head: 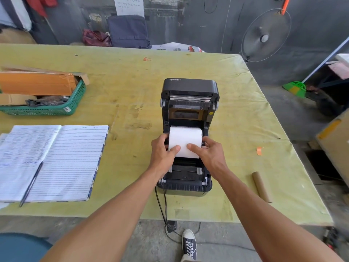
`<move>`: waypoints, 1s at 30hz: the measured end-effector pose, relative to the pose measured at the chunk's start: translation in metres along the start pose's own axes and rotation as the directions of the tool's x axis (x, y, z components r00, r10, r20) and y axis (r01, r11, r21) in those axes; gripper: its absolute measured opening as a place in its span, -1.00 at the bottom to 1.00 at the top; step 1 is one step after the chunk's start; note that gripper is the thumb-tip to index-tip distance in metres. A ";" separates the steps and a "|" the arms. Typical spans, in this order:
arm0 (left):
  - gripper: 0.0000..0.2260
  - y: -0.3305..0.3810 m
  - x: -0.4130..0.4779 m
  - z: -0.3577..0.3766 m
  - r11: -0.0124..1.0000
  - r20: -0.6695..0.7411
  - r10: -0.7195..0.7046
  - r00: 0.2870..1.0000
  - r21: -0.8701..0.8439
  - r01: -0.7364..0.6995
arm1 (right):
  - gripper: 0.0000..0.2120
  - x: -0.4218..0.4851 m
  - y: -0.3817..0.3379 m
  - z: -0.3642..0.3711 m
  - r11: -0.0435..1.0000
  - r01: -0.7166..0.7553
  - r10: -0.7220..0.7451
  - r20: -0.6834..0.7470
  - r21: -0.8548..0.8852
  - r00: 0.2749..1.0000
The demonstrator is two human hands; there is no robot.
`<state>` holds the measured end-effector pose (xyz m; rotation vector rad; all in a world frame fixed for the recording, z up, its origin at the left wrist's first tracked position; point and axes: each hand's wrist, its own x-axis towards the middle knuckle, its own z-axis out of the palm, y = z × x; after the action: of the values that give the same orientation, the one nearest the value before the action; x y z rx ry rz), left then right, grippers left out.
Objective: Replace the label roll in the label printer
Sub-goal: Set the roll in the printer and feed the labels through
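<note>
far left on the counter [132,72]: green basket [56,108] of cardboard, then an open ruled notebook [56,157] with a pen [31,184] lying on it. centre: label printer [188,129], lid tipped up and back, bay open toward the person. left hand [163,150] grips the left end of the white label roll [185,140], thumb pressed on its face; right hand [206,151] does the same at the right end, fingers [192,147] curled on the paper. the roll sits low in the bay, between the side holders; whether it is fully seated, cannot tell. long axis runs left to right across the printer, curved face up and toward the person. looks light, firm as a whole, outer wrap soft and likely to unwind, so hold by the ends. far right: bare cardboard core [261,187] near the counter edge, probably the spent one.
</note>
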<state>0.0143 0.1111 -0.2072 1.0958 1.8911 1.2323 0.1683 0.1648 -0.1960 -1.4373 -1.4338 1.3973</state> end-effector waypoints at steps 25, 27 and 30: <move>-0.60 -0.003 0.002 0.003 0.992 0.036 -0.023 0.999 0.125 0.018 | -0.41 0.003 0.003 -0.001 0.988 0.002 -0.010 -0.054 -0.155 0.998; -0.61 -0.002 0.002 0.004 0.992 0.033 -0.026 0.999 0.127 0.022 | -0.49 0.002 0.004 0.000 0.982 0.028 -0.041 -0.068 -0.185 0.997; -0.57 0.000 0.005 0.002 0.985 0.044 -0.032 0.998 0.169 0.024 | -0.48 0.005 0.003 0.000 0.964 0.033 -0.053 -0.070 -0.265 0.996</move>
<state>0.0137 0.1163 -0.2082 1.1703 1.9969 1.0366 0.1685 0.1693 -0.2002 -1.5944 -1.6389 1.1437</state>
